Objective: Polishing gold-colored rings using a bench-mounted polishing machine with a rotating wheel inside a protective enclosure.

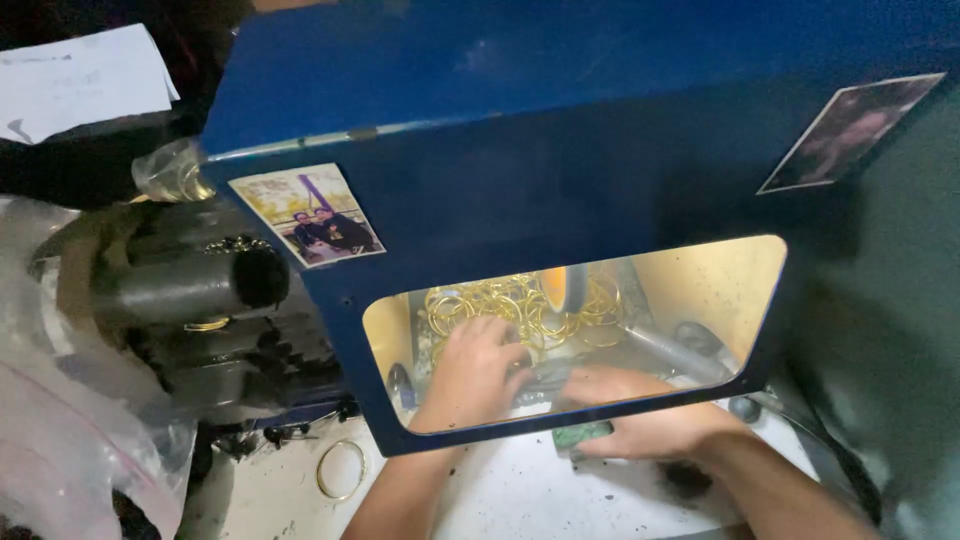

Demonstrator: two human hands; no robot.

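Dim workshop, white speckled desk (520,495) under a blue metal hood (560,190) with a lit viewing window (580,330). 2 photo stickers on the hood: 1 at left (307,214), 1 at upper right (850,130). Inside the window, a pile of thin gold rings (500,305) sits at the back, with a spinning polishing wheel (556,288) just in front of it, blurred. Left hand (475,370) is inside the hood, fingers (505,345) curled down onto the near edge of the ring pile; can't tell which ring it grips. Right hand (640,415) lies low at the window's bottom edge, half under the hood, fingers stretched toward the left hand; whether they hold anything is hidden. Small green patterned block (580,436) on the desk touches the right hand. 1 loose gold ring (341,468) lies flat on the desk, left of the left forearm, well apart from the pile. Dark motor housing (190,290) sits left of the hood, clear plastic bag (70,420) at far left, white paper (80,80) top left.
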